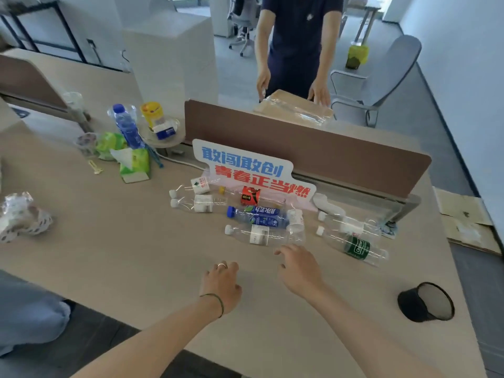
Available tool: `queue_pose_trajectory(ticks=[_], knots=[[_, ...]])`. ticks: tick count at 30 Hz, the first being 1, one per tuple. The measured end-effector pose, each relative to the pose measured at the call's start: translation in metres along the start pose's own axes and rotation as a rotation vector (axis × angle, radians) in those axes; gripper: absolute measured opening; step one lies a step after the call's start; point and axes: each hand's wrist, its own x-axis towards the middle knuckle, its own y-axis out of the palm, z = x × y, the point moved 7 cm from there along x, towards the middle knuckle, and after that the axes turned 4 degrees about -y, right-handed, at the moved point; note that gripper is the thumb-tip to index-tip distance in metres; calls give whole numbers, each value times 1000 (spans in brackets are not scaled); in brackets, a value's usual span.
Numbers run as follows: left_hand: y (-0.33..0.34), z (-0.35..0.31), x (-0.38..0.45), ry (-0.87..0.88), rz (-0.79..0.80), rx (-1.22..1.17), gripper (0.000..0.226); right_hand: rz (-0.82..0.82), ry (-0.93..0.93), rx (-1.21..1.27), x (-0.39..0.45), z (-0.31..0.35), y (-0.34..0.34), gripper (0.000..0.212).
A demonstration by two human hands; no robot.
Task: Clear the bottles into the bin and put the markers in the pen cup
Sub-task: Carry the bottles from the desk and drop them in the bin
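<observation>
At centre frame, empty bottles lie on their sides on the desk. Right hand hovers near the closest clear bottle, fingers apart, empty; left hand loosely curled, empty. Suggest gripping mid-body, at the label. Pen cup at lower right; bin and markers not identified.

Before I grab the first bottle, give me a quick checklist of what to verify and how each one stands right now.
1. Right hand free: ok, open and holding nothing.
2. Left hand free: ok, holding nothing, above the desk.
3. Nearest bottle reachable: ok, it lies on its side just beyond the right fingertips.
4. Path to it clear: ok, nothing between hand and bottle.
5. Bin located: cannot tell, no bin for the bottles is clearly visible.
6. Pen cup ready: ok, the black mesh cup stands at the desk's right edge; no markers are visible.
</observation>
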Motion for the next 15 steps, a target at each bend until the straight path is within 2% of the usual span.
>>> queue_pose_trajectory(ticks=[8,15], knots=[[-22,38,43,-97,-29,75,46,73,-153,-38,115,23,19,50],[-20,69,51,-136,7,51,47,202,-158,-223,147,22,64,62]])
